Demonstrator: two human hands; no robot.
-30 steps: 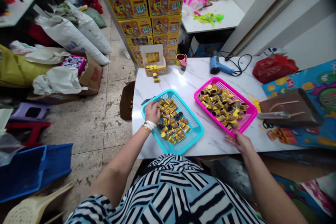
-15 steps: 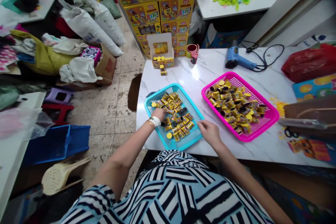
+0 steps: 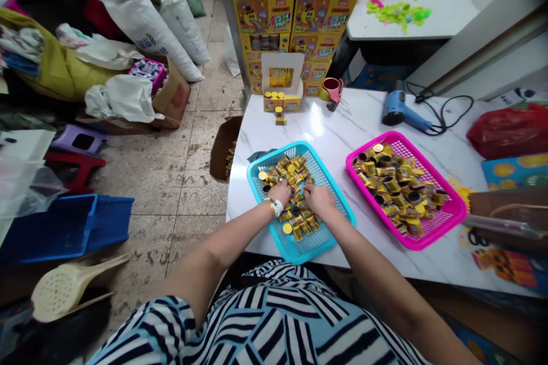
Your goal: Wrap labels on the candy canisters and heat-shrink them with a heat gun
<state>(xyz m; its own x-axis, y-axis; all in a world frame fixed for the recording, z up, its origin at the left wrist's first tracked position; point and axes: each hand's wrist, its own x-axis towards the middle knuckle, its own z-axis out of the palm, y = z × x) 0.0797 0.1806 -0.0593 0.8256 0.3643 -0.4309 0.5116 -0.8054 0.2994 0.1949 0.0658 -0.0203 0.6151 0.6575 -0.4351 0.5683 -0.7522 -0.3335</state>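
Observation:
Both of my hands reach into the blue basket (image 3: pixel 351 218), among small yellow-wrapped cups (image 3: pixel 299 231) with black or yellow ends. My left hand (image 3: pixel 280 193), with bracelets at its wrist, has its fingers curled down onto the cups on the left side. Close beside it, my right hand (image 3: pixel 320 199) has its fingertips drawn together at the middle of the pile. What either hand pinches is too small and covered to make out. A pink basket (image 3: pixel 460 212) to the right holds more of these cups (image 3: pixel 394 185).
An opened yellow display box (image 3: pixel 282 104) stands at the table's back, before stacked yellow cartons (image 3: pixel 269 14). A red tape dispenser (image 3: pixel 333 93), a blue heat gun (image 3: pixel 405 111) with its cord and a red bag (image 3: pixel 509 131) lie further right. Scissors (image 3: pixel 477 238) lie beyond the pink basket.
My right hand has left the pink basket's edge and moved left into the blue basket. My left hand has shifted from the basket's left rim in among the cups. The camera view has turned.

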